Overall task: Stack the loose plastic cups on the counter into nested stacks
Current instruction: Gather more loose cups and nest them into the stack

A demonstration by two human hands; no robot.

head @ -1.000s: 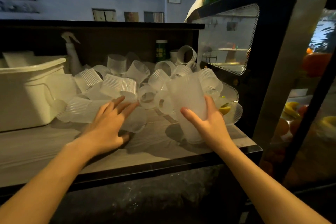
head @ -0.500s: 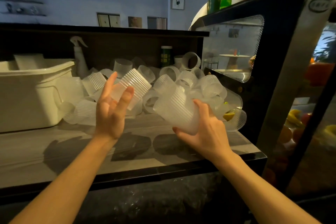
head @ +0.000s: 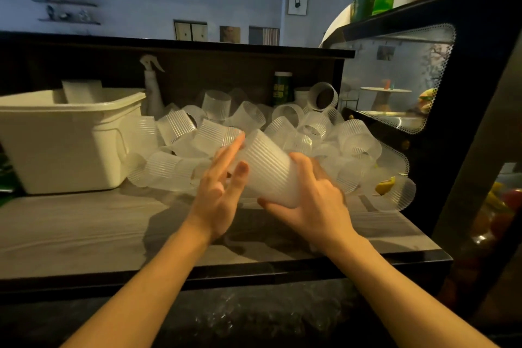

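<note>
From the head camera, the right hand (head: 313,200) gripped a tilted stack of ribbed cups (head: 268,169) near its base, thumb under and fingers curled round the far side, holding it clear above the surface (head: 84,229). The mouth of the stack pointed up and left. The left hand (head: 219,192) was spread, fingers straight, its palm and fingertips against the stack's open end, holding nothing. Behind the hands, a heap of loose cups (head: 310,133) lay on their sides across the back of the surface. A white tub (head: 70,138) stood to the left, a spray bottle (head: 152,87) behind it. A glass display case (head: 395,79) stood on the right.
</note>
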